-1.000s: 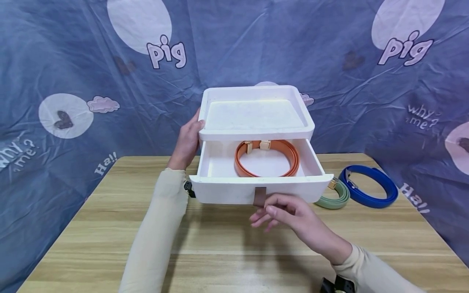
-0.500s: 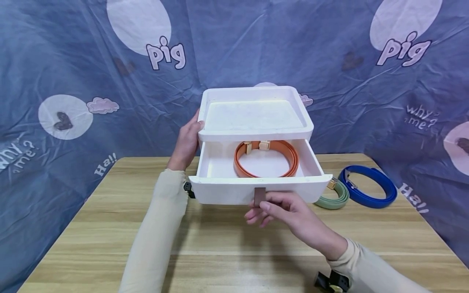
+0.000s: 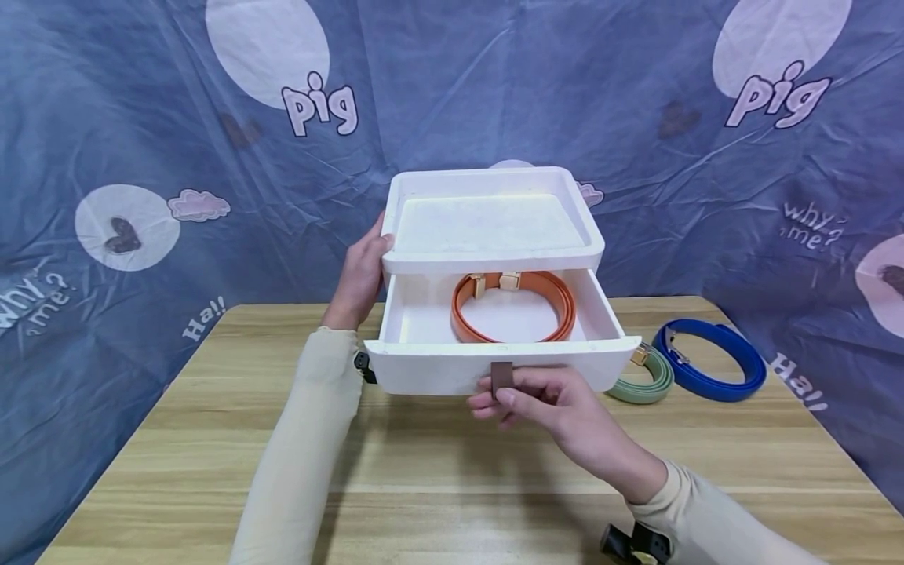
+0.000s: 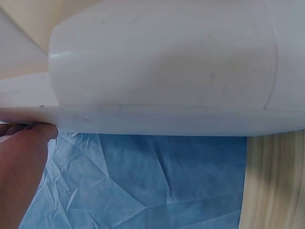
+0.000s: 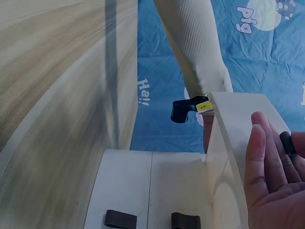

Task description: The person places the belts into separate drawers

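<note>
A white drawer unit point(image 3: 494, 224) with a raised rim on top stands on the table, its upper drawer point(image 3: 431, 369) pulled out. Inside the drawer lies a coiled orange belt point(image 3: 561, 302) with gold-coloured buckle parts. My left hand point(image 3: 360, 271) holds the unit's left side near the top; its thumb point(image 4: 40, 133) lies at the rim's edge in the left wrist view, the fingers mostly hidden. At the drawer's front, my right hand point(image 3: 561, 412) pinches the brown pull tab point(image 3: 502, 379) between thumb and fingers. That tab point(image 5: 287, 142) shows dark in the right wrist view.
Right of the unit, a coiled green belt point(image 3: 639, 388) and a coiled blue belt point(image 3: 738, 377) lie on the wooden table point(image 3: 233, 408). Two lower drawer fronts point(image 5: 174, 181) with dark tabs appear in the right wrist view. A blue printed cloth point(image 3: 438, 86) hangs behind.
My right hand has shifted slightly left and up, from beside the pull tab to pinching it. The left hand, drawer and belts look unmoved.
</note>
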Demonstrator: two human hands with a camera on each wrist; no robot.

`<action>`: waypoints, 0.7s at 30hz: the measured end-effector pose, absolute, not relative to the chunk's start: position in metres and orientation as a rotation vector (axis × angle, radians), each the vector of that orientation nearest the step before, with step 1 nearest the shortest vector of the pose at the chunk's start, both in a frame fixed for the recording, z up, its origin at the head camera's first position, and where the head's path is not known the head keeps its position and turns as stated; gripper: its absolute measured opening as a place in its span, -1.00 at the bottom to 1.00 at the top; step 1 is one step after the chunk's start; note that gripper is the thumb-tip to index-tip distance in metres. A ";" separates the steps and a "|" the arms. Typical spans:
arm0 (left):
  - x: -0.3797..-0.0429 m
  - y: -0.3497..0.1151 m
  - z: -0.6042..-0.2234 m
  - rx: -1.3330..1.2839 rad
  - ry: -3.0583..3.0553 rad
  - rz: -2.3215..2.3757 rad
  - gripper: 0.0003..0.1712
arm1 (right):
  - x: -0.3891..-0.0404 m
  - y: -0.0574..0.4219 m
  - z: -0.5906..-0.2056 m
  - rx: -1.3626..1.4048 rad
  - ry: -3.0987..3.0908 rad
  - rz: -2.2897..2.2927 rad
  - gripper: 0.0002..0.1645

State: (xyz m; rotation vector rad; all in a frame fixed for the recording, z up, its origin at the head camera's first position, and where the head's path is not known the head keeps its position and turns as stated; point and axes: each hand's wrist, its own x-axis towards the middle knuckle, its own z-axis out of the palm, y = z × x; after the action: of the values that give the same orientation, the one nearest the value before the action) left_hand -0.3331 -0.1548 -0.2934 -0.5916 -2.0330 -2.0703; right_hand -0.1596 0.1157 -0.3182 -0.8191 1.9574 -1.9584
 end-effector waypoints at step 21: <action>-0.331 -0.154 -0.292 -0.609 -2.007 -2.092 -0.36 | -0.161 0.112 -0.318 -0.844 2.019 -1.989 -0.66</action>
State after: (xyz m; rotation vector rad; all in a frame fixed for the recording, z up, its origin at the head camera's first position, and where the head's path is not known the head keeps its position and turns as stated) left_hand -0.3315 -0.1545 -0.2921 -0.6088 -2.0066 -2.0923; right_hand -0.1614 0.1124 -0.3177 -0.8441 2.0190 -1.9894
